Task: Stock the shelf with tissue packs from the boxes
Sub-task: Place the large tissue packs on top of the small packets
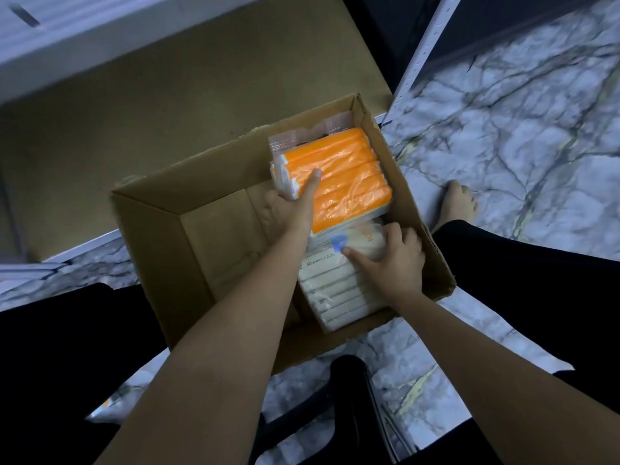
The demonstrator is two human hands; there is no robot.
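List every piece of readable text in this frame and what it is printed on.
"50 sheets x 2 ply": on the white tissue pack under the right hand.
Orange tissue pack, gripped by the left hand: no legible print.
Cardboard box: no text visible.

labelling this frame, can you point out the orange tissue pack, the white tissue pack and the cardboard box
orange tissue pack [349,182]: head view, middle of its orange top face
white tissue pack [332,290]: head view, its ribbed side below the label
cardboard box [161,229]: head view, bare inner left wall
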